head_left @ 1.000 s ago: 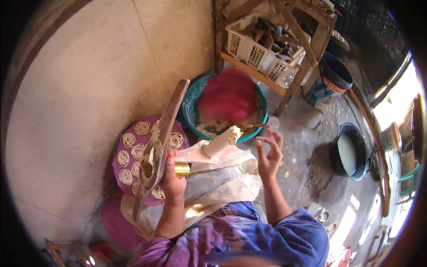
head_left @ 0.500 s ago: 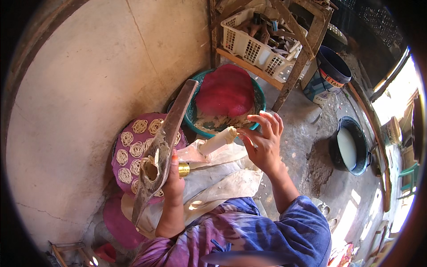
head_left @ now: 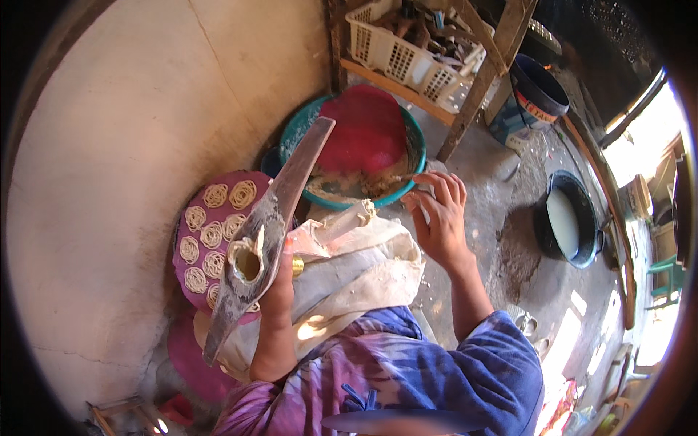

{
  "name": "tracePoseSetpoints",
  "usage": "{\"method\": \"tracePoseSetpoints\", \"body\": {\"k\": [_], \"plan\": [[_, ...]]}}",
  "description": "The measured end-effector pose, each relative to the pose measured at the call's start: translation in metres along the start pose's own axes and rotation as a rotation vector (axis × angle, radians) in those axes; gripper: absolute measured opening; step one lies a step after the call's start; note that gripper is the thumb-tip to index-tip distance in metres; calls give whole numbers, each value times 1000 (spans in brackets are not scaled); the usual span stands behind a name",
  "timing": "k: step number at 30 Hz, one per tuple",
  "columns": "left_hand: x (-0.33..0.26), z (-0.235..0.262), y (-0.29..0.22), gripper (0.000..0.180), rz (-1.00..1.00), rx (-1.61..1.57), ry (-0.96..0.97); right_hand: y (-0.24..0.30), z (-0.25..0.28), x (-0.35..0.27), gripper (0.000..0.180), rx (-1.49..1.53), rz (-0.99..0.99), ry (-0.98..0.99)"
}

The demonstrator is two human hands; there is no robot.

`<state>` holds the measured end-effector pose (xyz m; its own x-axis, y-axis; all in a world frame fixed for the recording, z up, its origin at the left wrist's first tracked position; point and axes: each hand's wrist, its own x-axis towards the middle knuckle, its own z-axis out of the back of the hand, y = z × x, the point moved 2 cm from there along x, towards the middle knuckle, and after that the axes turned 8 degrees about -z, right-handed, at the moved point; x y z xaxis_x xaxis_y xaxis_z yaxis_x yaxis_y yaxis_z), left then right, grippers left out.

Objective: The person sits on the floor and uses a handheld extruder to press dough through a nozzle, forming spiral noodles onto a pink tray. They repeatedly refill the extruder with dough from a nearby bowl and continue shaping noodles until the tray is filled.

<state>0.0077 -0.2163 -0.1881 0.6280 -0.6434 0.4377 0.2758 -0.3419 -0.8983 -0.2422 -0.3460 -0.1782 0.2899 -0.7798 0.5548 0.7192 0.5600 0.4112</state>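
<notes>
From my remote seat, the beige plastered wall (head_left: 145,182) fills the left of the frame, and the blue-and-purple tie-dyed garment (head_left: 451,370) spreads across the bottom. At upper centre I see a round teal basin (head_left: 420,156) with a crimson sheet (head_left: 363,131) over much of it. At left centre is a round tray (head_left: 231,179) covered in purple cloth, bearing pale coiled strand nests (head_left: 211,235). A cream cloth (head_left: 371,265) drapes across the lap at centre.

The long grey-brown wooden bar (head_left: 275,227) slants from upper centre to lower left, partly in front of the tray. Its upper end now overlaps the basin; a second ago it stood just left of it. Its round hole, rimmed with pale dough, faces me more squarely. My left hand (head_left: 278,289) clasps the bar near its middle, thumb up along its edge, other fingers hidden.

My right hand (head_left: 445,225), right of centre, is spread, with nothing visible in it. Half a second ago its fingertips were at the doughy tip of the smooth pale cylinder (head_left: 343,224); now they are clear of it. The small shiny gold cylinder (head_left: 297,267) beside my left hand shows less than before.
</notes>
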Motion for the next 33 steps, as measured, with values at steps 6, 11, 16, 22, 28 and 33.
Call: {"method": "tracePoseSetpoints", "body": {"k": [6, 11, 16, 22, 28, 33], "plan": [[-10, -14, 7, 30, -202, 129, 333, -76, -24, -52, 15, 137, -587, 488], [-21, -23, 33, 41, -136, 219, 463, -115, -64, -69, 25, -328, -545, 867], [-34, -9, 68, 38, -350, 459, 381, -133, -125, -5, 25, -193, -59, 301], [-46, 6, 96, 35, -248, 453, 337, -140, -218, 59, 29, -1064, 93, 757], [-43, 14, 106, 35, -192, 485, 284, -114, -208, 80, 30, -641, 19, 1025], [-39, 17, 111, 35, -131, 411, 301, -105, -212, 67, 28, -558, 78, 1187]]}}
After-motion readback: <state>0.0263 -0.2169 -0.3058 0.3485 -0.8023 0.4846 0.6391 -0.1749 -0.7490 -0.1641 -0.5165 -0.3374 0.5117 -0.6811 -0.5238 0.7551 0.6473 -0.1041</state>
